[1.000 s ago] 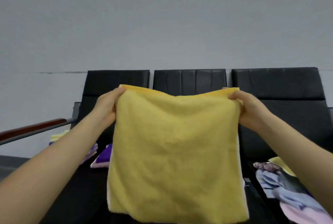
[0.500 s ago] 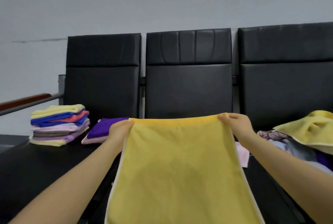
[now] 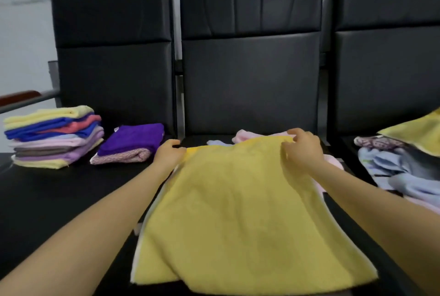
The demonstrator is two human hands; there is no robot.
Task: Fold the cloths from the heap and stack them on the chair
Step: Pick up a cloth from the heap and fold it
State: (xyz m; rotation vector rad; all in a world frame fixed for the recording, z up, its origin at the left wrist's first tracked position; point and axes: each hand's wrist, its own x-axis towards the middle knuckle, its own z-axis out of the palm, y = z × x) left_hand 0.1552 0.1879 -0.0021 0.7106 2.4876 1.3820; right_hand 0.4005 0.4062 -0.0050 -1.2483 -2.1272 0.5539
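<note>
A yellow cloth lies spread over the middle chair seat, on top of a pink cloth and a pale blue one whose edges stick out at the far side. My left hand grips the cloth's far left corner. My right hand pinches its far right corner. A stack of folded cloths stands on the left chair seat. Beside it sits a folded purple cloth on a patterned pink one. The heap of unfolded cloths lies on the right chair.
Three black chairs stand in a row against a grey wall, their backrests upright. A wooden-topped armrest runs at the far left. Another yellow cloth tops the heap at the right edge.
Both hands have lowered the yellow cloth from hanging in the air down onto the middle seat, and my view has tipped downward with it.
</note>
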